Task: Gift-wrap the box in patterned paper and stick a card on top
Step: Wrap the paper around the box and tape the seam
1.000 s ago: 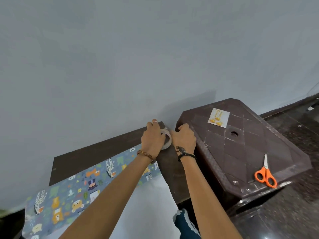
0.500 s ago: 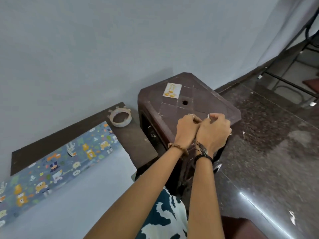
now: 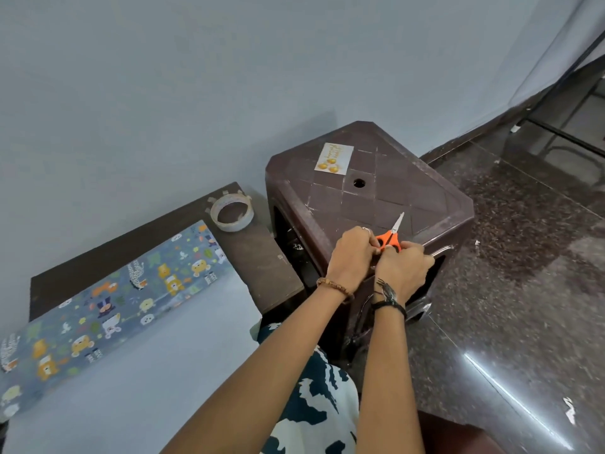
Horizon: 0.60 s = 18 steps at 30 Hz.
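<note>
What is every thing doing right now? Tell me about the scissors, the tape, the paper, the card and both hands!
scissors: lying on the brown stool, blades closed, handles under the fingers
tape roll: lying flat on the low table, untouched
patterned paper: spread out, partly folded over
card: lying flat on the stool, not stuck to anything
left hand: fingers curled at the scissors handles
right hand: fingers curled at the scissors handles

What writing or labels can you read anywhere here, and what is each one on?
Card on the brown stool: a line of gold script above gold shapes, too small and blurred to read.
Patterned paper: cartoon animals only, no legible words.
Tape roll, scissors: no text visible.
</note>
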Each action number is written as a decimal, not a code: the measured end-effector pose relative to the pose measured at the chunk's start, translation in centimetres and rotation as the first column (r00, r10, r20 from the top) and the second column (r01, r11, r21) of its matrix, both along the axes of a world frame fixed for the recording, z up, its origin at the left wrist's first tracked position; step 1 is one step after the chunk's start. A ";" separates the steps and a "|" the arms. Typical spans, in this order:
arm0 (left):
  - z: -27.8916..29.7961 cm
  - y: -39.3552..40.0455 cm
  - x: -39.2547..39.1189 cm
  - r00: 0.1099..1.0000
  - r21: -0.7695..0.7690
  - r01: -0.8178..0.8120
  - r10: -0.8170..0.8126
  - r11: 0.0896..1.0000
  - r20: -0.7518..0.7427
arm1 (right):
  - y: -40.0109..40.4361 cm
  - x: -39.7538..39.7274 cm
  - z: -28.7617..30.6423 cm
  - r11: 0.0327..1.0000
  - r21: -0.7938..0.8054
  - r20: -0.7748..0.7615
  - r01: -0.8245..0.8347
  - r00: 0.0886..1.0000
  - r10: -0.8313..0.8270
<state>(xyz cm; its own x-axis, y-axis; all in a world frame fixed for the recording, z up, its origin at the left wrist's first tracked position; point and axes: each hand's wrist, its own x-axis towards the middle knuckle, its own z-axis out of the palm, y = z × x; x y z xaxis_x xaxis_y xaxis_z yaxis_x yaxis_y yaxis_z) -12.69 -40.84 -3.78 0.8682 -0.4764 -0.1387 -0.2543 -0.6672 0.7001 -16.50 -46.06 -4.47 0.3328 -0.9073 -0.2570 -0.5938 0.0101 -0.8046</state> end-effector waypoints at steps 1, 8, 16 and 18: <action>0.4 0.6 -0.1 1.000 -0.005 -0.003 0.003 1.000 0.019 | 0.1 0.0 0.1 1.000 0.012 0.032 -0.003 0.999 0.002; 2.8 8.4 -0.4 0.905 -0.072 -0.183 0.196 0.981 0.378 | 4.8 2.6 2.4 0.948 0.162 0.343 -0.273 0.917 0.205; -1.3 15.4 1.5 0.883 0.491 -0.389 0.165 0.780 0.438 | 13.4 7.0 -2.0 0.820 0.201 0.239 -0.537 0.838 0.490; -2.3 15.6 1.8 0.895 0.601 -0.374 0.105 0.707 0.433 | 13.8 7.0 -3.4 0.828 0.175 0.177 -0.533 0.844 0.506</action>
